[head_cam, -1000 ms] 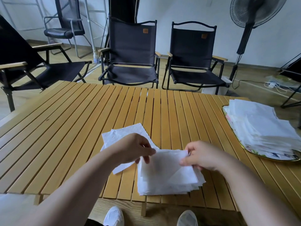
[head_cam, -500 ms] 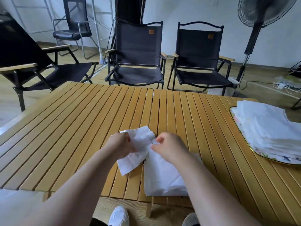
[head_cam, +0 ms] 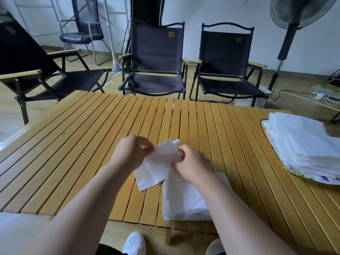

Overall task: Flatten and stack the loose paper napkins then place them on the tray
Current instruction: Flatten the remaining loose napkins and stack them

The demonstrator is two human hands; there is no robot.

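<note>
Napkin point(head_cam: 156, 166) first: where is it lying?

It is being held over the near middle of the table point(head_cam: 92, 144), between the two hands. Its upper edge is lifting off the slats, while its lower corner is lying on them.

How are the hands gripping it?

The left hand point(head_cam: 130, 153) is pinching the upper left edge between thumb and fingers. The right hand point(head_cam: 193, 164) is curling its fingers onto the right edge and pinching it too. Both are closing on that one sheet.

Is it touching the stack?

The stack point(head_cam: 184, 203) is lying flat at the near edge of the table, just right of the napkin, and the right forearm is crossing over it. The napkin's right side is meeting the stack's far left corner under the right hand; whether it is overlapping there, I cannot tell.

And the tray?

The tray point(head_cam: 262, 126) is sitting at the right edge of the table, well apart from the hands. A pile point(head_cam: 303, 144) of white napkins is covering most of it, its sheets fanning out unevenly, and only the patterned rim is showing.

What else is showing?

Two black folding chairs point(head_cam: 156, 57) are standing side by side beyond the table, with another at the left. A fan point(head_cam: 294, 19) is standing at the upper right. A white shoe point(head_cam: 134, 243) is peeking out below the table's near edge.
</note>
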